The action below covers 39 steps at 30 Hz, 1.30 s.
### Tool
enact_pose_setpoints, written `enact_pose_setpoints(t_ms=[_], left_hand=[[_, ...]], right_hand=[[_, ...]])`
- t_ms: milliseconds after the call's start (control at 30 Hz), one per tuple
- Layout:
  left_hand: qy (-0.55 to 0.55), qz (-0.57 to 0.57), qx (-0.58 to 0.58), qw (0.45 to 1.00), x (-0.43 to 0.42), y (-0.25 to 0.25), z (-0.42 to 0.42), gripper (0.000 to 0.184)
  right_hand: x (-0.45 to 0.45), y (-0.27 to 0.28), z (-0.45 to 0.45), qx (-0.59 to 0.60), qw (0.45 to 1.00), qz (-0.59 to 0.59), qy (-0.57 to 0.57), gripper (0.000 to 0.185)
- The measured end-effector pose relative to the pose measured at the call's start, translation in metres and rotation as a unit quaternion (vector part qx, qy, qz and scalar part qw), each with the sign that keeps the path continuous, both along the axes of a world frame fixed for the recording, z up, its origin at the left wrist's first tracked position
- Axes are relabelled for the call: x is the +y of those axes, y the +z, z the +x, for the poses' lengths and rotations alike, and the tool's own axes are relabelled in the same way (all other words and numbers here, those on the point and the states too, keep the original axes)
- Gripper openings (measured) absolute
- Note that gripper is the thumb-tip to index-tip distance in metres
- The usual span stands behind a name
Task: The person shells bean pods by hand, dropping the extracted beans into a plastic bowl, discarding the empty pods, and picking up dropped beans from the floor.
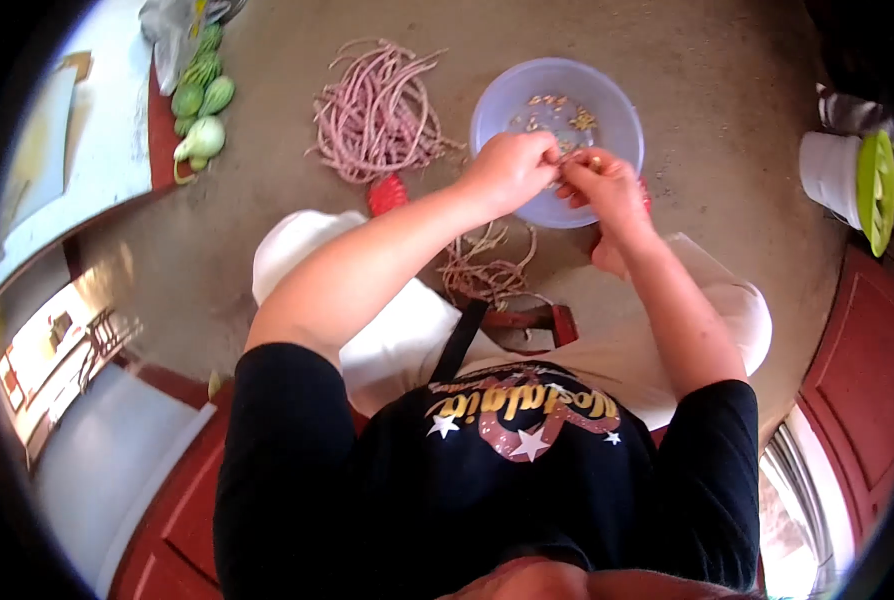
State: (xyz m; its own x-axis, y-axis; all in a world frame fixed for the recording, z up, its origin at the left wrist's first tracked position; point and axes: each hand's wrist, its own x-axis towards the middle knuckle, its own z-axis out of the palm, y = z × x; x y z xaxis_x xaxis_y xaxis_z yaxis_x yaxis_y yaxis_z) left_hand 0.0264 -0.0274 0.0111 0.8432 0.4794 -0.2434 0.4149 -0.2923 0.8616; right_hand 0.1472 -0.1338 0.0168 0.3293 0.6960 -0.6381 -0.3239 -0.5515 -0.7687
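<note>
My left hand (515,172) and my right hand (605,190) meet over the near side of a pale blue plastic basin (489,100). Both are closed in a pinch, fingertips close together. What lies between the fingers is too small and hidden to make out. Loose shelled beans (582,120) lie scattered on the basin's bottom. Left of the basin, a heap of long purple bean pods (382,115) rests on the floor. Thinner, limp pods or shells (487,272) lie in a tangle between my legs, nearer my body.
Green gourds (202,95) stand in a row by a table edge (117,205) at the left, near a plastic bag (172,40). On the right are a white bucket (829,178) and a lime-green basin (875,195). Red shoes (387,193) flank the basin.
</note>
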Motion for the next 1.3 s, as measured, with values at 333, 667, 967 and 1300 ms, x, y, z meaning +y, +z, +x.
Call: enact_pose_setpoints(t_ms=[333,667,967,1300], left_hand=[[0.003,-0.243,-0.021,0.97,0.013,-0.001,0.003,0.007],[0.059,-0.59,0.018,0.805,0.028,0.004,-0.002,0.014],[0.038,-0.578,0.054,0.813,0.019,-0.005,-0.006,0.015],[0.139,-0.591,0.051,0.793,0.011,-0.003,-0.011,0.011]], right_hand=[[0.003,0.012,-0.002,0.001,1.0,0.01,-0.01,0.011],[-0.001,0.019,-0.005,0.09,0.991,0.084,-0.057,0.007],[-0.01,0.001,0.002,0.342,0.933,0.007,-0.109,0.011],[-0.012,-0.007,-0.001,0.426,0.898,-0.001,-0.109,0.006]])
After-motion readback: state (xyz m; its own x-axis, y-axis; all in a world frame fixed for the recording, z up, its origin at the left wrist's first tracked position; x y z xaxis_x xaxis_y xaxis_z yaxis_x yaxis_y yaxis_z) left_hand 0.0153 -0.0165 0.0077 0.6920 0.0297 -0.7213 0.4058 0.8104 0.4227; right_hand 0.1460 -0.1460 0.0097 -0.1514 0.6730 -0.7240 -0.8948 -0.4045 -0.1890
